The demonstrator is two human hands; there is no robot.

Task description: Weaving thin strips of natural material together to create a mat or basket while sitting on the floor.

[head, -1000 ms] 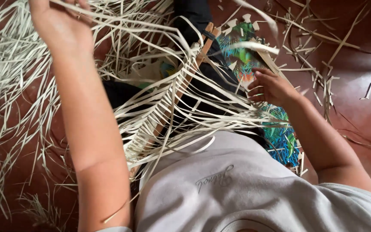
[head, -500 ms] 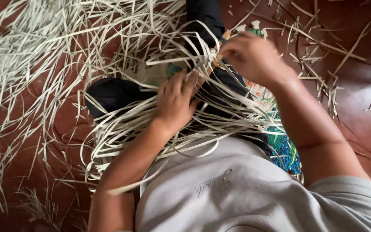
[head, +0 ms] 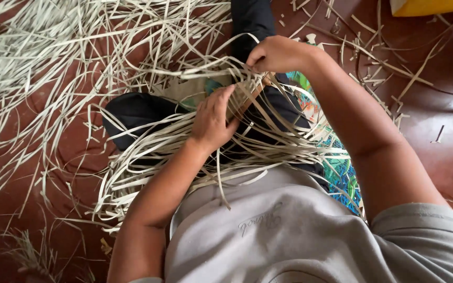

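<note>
My left hand presses flat on a bundle of pale leaf strips that lies across my lap. Under its fingertips a wooden stick runs through the strips. My right hand is closed on a few of the pale strips at the far end of the bundle, just beyond the stick. Both forearms reach forward over my grey shirt and black trousers.
Loose pale strips cover the red-brown floor to the left and ahead. Short cut scraps lie at the right. A colourful patterned mat is under my right side. A yellow object sits at the top right corner.
My left hand came down from the upper left onto the bundle in my lap. My right hand moved from the mat up and left to the strips by the stick.
</note>
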